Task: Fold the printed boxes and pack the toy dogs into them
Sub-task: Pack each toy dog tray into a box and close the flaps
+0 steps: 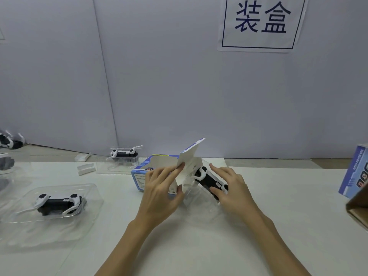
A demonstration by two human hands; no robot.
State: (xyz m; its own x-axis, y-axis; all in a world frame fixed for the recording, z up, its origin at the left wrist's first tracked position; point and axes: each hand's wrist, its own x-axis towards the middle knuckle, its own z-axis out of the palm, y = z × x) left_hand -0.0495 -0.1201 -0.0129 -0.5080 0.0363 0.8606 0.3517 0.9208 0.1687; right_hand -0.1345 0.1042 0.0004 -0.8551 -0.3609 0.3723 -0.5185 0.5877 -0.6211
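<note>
Left: a toy dog in a clear tray (57,204) lies near the table's left edge; another trayed dog (124,155) sits by the back wall. Centre: the left hand (161,193) pinches the raised white flap (189,156) of the printed box (143,172). The right hand (232,189) grips a black-and-white toy dog (210,179) at the box's open end. Bare tabletop (288,196) lies rightward, bounded by a packed box (356,172).
</note>
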